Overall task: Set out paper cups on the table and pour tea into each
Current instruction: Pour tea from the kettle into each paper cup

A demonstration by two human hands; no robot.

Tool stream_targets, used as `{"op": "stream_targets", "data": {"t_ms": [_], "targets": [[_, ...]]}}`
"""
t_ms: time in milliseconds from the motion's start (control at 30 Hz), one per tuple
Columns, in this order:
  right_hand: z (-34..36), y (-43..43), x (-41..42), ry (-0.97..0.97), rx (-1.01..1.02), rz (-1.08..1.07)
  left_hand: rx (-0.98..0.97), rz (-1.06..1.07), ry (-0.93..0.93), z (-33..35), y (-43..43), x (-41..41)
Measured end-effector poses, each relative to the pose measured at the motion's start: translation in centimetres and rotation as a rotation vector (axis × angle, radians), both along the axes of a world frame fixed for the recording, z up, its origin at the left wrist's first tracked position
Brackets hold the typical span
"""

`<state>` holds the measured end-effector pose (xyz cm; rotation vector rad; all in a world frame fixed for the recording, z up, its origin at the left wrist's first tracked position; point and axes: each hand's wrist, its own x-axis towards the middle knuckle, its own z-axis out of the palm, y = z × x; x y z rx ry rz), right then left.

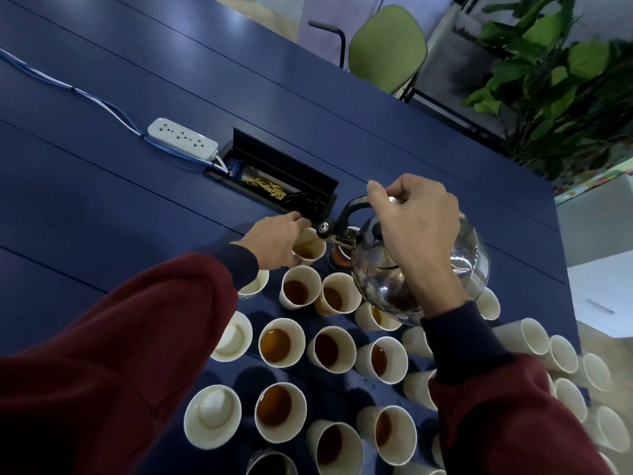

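A shiny steel kettle (459,265) with a black handle hangs tilted over the cups, spout toward the left. My right hand (416,228) grips its handle from above. My left hand (274,243) holds a paper cup (310,246) at the far end of the group, right under the spout; the cup has a little tea in it. Several paper cups stand in rows on the blue table (102,186). Many hold brown tea, such as one cup (281,342) in the middle row. Others, like a cup (212,416) at the near left, are empty.
A white power strip (183,138) with blue cables lies at the left, beside an open black cable box (284,180) set in the table. A green chair (387,46) and a leafy plant (565,73) stand past the table's far edge. Empty cups crowd the right edge.
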<state>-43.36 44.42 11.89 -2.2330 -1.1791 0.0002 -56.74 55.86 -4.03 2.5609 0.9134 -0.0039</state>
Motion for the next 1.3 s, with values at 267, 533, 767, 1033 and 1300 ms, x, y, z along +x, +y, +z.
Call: {"op": "stream_targets", "data": {"t_ms": [267,533,767,1033,1300], "targets": [[-0.2,-0.4,-0.1,0.006,0.012,-0.013,-0.037,0.027,-0.008,0.0,0.0,-0.7],[0.3,-2.0,0.0,0.306,0.185,-0.093,-0.080,0.165,0.016,1.0,0.2,-4.5],[0.3,-3.1,-3.8,0.339,0.165,-0.012,-0.143,0.250,0.114,0.5,-3.0,-10.5],[-0.6,-3.3,-8.0,0.221,0.054,0.142,-0.115,0.302,-0.007,-1.0,-5.8,-11.6],[-1.2,-2.6,-10.1,0.063,-0.008,0.211,-0.077,0.361,-0.054,-1.0,-6.1,-11.0]]}}
